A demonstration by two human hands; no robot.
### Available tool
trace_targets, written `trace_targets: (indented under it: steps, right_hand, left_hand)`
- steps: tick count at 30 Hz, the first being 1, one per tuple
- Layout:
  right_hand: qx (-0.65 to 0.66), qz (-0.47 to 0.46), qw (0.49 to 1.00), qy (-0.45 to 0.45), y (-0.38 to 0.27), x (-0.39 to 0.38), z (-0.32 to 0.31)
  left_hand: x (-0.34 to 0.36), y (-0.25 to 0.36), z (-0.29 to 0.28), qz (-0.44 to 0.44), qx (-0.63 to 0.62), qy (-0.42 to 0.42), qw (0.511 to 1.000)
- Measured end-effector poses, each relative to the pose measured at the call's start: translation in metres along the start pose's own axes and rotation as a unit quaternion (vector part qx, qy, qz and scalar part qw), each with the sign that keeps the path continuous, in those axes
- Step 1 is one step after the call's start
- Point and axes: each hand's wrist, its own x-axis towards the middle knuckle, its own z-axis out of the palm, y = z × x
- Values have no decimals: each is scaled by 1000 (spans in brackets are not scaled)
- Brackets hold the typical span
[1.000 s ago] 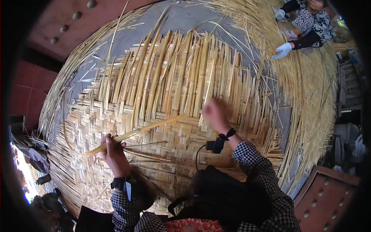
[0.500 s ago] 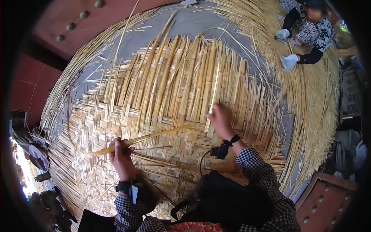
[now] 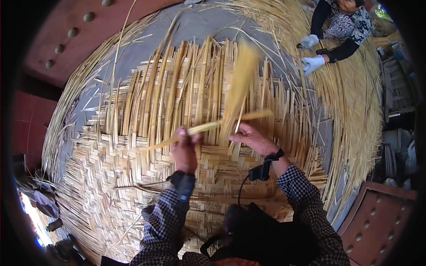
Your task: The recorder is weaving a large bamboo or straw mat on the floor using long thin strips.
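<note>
A half-woven mat (image 3: pixel 104 173) of pale split reeds lies under my hands, its herringbone weave nearer me and its loose upright reeds on the far side. My left hand (image 3: pixel 184 153) is closed around a long flat reed strip (image 3: pixel 256 115), which slants across the weave's edge and reaches past my right fingertips. My right hand (image 3: pixel 256 139) is at the base of the upright reeds, thumb and fingers pinched together. From there rises a reed strip (image 3: pixel 242 82), lifted off the mat and smeared by motion. Its lower end meets the crossing strip near my right fingers.
At the upper right a co-worker's gloved hands (image 3: pixel 313 62) are over a thick layer of loose reeds (image 3: pixel 350 106). Red studded panels (image 3: pixel 75 40) stand at upper left and lower right. A small black device (image 3: pixel 259 172) with a cable hangs at my right wrist.
My left hand has moved right and away from me, carrying its strip to the upright reeds. Beside my right hand, a reed strip has come up off the mat. The whole view has shifted slightly.
</note>
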Motion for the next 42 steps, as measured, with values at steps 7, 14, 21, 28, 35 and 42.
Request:
trace_targets:
  steps: [7, 14, 21, 28, 35, 42]
  right_hand:
    - [-12, -282, 891, 354, 60, -64, -26]
    - [-305, -188, 847, 392, 122, -109, -48]
    - [-221, -122, 922, 295, 83, -76, -43]
    - [-265, -142, 926, 228, 41, -36, 7]
    - [-270, -153, 925, 218, 35, -33, 17]
    - [-254, -163, 925, 230, 41, -29, 13]
  left_hand:
    - [4, -5, 16, -18, -47, 11, 999]
    - [-46, -40, -69, 24, 164, -18, 986]
    - [-112, -20, -67, -209, 298, -69, 929]
    - [-155, -31, -94, -133, 381, -23, 915]
    - [-156, -48, -107, -67, 472, -39, 878]
    - [-145, -26, -80, 13, 499, -115, 859]
